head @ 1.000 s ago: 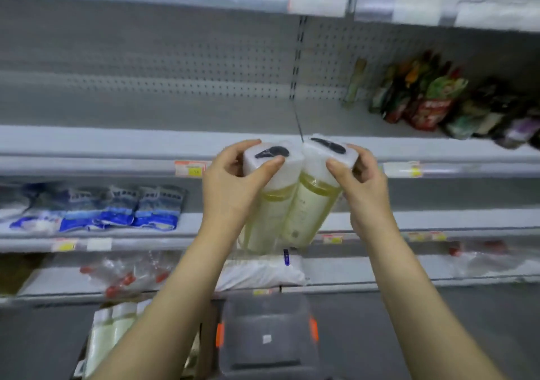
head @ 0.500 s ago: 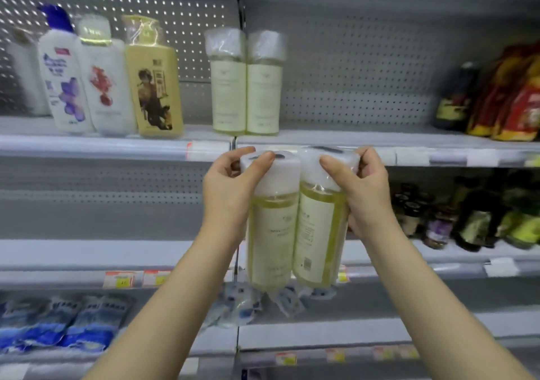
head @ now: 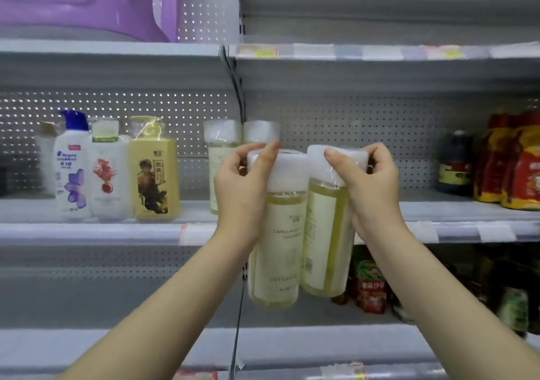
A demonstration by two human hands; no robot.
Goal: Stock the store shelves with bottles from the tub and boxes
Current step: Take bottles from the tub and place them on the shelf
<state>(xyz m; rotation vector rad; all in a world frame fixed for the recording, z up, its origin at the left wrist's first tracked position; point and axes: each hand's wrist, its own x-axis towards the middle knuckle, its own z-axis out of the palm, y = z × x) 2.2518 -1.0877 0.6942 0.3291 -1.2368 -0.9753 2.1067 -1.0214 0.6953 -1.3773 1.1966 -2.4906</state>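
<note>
You hold two bottles (head: 279, 248) at centre frame.
Left hand (head: 242, 192) grips one cap, right hand (head: 371, 192) the other; the shelf pair (head: 222, 134) behind is mostly hidden.

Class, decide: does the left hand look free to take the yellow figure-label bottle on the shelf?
Probably not: the left hand grips a held bottle, though the way to the yellow figure-label bottle looks open.

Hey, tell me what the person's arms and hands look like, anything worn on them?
Both are bare: the left hand and right hand show no gloves, rings or watch, and no sleeves cover the forearms in view. The nails look short.
</note>
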